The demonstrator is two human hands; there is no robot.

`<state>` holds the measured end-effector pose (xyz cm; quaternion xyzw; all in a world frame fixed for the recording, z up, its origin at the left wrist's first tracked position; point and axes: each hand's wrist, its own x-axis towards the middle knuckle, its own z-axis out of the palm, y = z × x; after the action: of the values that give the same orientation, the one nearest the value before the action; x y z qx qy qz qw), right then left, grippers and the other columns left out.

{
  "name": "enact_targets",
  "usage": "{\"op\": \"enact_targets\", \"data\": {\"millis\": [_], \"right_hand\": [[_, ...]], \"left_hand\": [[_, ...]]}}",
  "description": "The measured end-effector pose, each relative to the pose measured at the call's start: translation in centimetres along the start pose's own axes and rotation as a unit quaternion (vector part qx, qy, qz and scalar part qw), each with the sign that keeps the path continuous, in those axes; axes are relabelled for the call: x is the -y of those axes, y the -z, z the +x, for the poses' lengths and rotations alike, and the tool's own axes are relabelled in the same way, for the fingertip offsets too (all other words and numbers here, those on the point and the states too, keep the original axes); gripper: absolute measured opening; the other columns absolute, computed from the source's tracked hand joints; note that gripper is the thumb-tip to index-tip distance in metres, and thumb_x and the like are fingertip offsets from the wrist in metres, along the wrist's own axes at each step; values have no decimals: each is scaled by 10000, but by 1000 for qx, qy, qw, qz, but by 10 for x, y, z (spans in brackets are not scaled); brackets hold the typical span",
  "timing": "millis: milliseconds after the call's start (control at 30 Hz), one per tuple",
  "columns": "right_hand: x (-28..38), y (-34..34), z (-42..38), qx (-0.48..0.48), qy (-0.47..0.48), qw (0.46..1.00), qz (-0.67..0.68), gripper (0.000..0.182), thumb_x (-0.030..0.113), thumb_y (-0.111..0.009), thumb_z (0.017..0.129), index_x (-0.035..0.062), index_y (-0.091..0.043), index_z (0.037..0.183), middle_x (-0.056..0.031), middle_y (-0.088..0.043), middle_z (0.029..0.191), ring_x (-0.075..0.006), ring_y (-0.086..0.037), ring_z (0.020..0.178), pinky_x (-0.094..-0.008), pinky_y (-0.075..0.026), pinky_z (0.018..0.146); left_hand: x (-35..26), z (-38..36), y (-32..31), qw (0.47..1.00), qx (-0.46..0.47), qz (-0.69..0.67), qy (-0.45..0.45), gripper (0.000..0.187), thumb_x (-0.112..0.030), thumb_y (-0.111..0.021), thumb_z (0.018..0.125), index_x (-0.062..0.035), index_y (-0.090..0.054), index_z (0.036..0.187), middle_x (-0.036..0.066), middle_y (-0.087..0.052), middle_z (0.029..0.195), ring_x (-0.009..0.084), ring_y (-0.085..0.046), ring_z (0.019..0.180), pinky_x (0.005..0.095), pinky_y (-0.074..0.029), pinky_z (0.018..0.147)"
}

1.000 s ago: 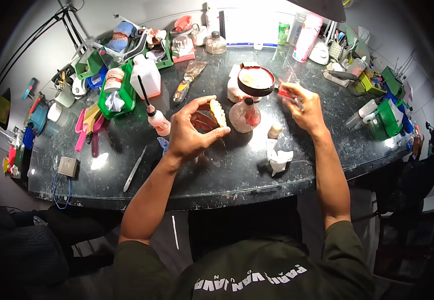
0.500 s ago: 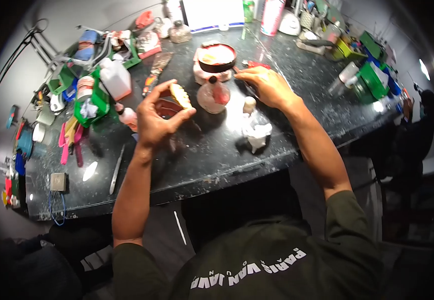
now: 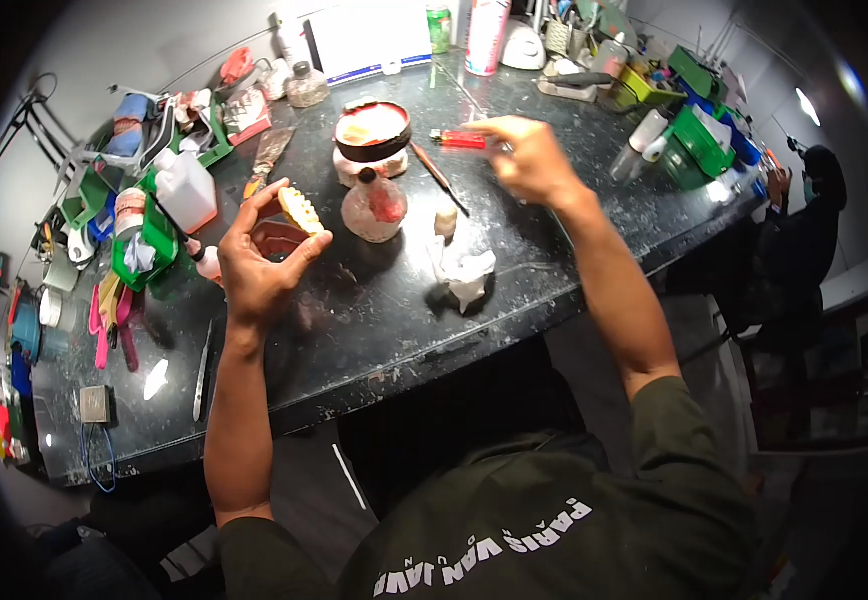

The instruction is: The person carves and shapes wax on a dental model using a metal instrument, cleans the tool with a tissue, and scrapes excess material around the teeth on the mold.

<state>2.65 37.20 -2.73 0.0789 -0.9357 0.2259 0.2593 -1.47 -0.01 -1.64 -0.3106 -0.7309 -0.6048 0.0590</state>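
At the left end of the dark, speckled benchtop (image 3: pixel 354 315), we see a small box (image 3: pixel 95 405) with a blue cable (image 3: pixel 103 470). Beyond it stands a green basket (image 3: pixel 162 237) with a dental model (image 3: pixel 130 213) in it, and just beside that a plastic jug (image 3: pixel 187 190). Nearer the front edge lies a slim pale tool (image 3: pixel 202 372). Next comes our left hand (image 3: pixel 256 275), raised over the bench, pinching a yellow tooth-ridged piece (image 3: pixel 300 212) between the thumb and fingertips. To the right of the piece — near it, not touching — stands a glass flask (image 3: pixel 374 213) with a black cap (image 3: pixel 367 176), in front of a round dark-rimmed dish (image 3: pixel 372 152). We find a pencil-like tool (image 3: pixel 440 181) lying at a slant, then a beige lump (image 3: pixel 445 221) and a crumpled white tissue (image 3: pixel 466 272) in front of it. Farther right is a red lighter (image 3: pixel 460 139). Our right hand (image 3: pixel 539 165) is at its right end, index finger stretched above it — we cannot tell whether the other fingers grip the lighter.
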Motion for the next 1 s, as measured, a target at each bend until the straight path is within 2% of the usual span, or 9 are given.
{"op": "enact_targets", "data": {"millis": [100, 200, 333, 467, 567, 700, 867, 967, 1000], "right_hand": [[-29, 34, 5, -86, -174, 976, -102, 158, 101, -719, 842, 61, -774, 985, -141, -765, 906, -248, -748, 835, -365, -580, 819], [-36, 66, 9, 23, -257, 960, -113, 170, 199, -804, 780, 69, -796, 890, -162, -759, 846, -284, -747, 822, -370, -574, 822], [-28, 63, 23, 177, -302, 929, -117, 273, 270, -868, 749, 85, -807, 941, -170, -766, 894, -263, -751, 866, -369, -573, 841], [-33, 37, 41, 251, -336, 889, -184, 402, 297, -897, 714, 64, -776, 1018, -194, -744, 1094, -333, -724, 1052, -423, -569, 911], [1, 40, 41, 234, -362, 881, -194, 304, 84, -733, 760, 37, -747, 1060, -234, -723, 1132, -383, -690, 1122, -450, -565, 937], [-8, 38, 34, 280, -365, 877, -139, 296, 29, -686, 720, -31, -738, 1005, -271, -713, 1104, -404, -698, 1088, -456, -572, 901], [1, 40, 24, 260, -366, 886, -113, 309, 174, -618, 839, -82, -711, 985, -320, -694, 1056, -446, -691, 1049, -489, -549, 931], [-13, 30, 22, 160, -331, 927, -77, 343, 200, -611, 866, -84, -689, 1040, -337, -686, 1054, -465, -683, 1052, -500, -552, 911], [-13, 26, 19, 67, -297, 951, -56, 317, 205, -627, 888, -82, -642, 1023, -283, -711, 909, -400, -731, 888, -471, -574, 825]], "left_hand": [[-6, -1, -2, 1000, -14, 9, -10, 681, -26, -874, 750, 11, -564, 1354, 94, -708, 1048, 136, -706, 853, 264, -587, 766], [-6, -1, -4, 999, -17, 19, -19, 675, -23, -870, 749, 20, -563, 1349, 95, -706, 1044, 142, -706, 859, 271, -584, 779], [-6, -4, -9, 1000, 5, 25, -6, 715, 26, -850, 752, 15, -530, 1391, 72, -697, 1025, 113, -686, 850, 244, -564, 768], [-1, -8, -16, 999, -5, 48, -17, 717, -13, -886, 709, 25, -567, 1350, 73, -664, 1076, 130, -671, 870, 268, -567, 785], [-4, -10, -18, 998, 5, 60, -27, 719, 6, -874, 708, 26, -561, 1356, 68, -656, 1060, 125, -661, 872, 261, -561, 774], [-10, -14, -21, 999, -6, 42, -22, 759, 30, -858, 708, 35, -521, 1388, 62, -646, 1029, 119, -649, 843, 255, -553, 781], [-17, -15, -23, 1000, -3, 25, -4, 766, 35, -850, 715, 35, -505, 1399, 64, -644, 1046, 120, -647, 890, 256, -547, 822], [-14, -13, -22, 1000, -11, -5, 19, 771, 40, -845, 723, 36, -489, 1407, 67, -639, 1072, 121, -645, 910, 253, -549, 832], [-13, -12, -23, 999, -15, -21, 29, 772, 42, -844, 726, 36, -484, 1410, 68, -637, 1081, 121, -645, 915, 251, -550, 836]]}}
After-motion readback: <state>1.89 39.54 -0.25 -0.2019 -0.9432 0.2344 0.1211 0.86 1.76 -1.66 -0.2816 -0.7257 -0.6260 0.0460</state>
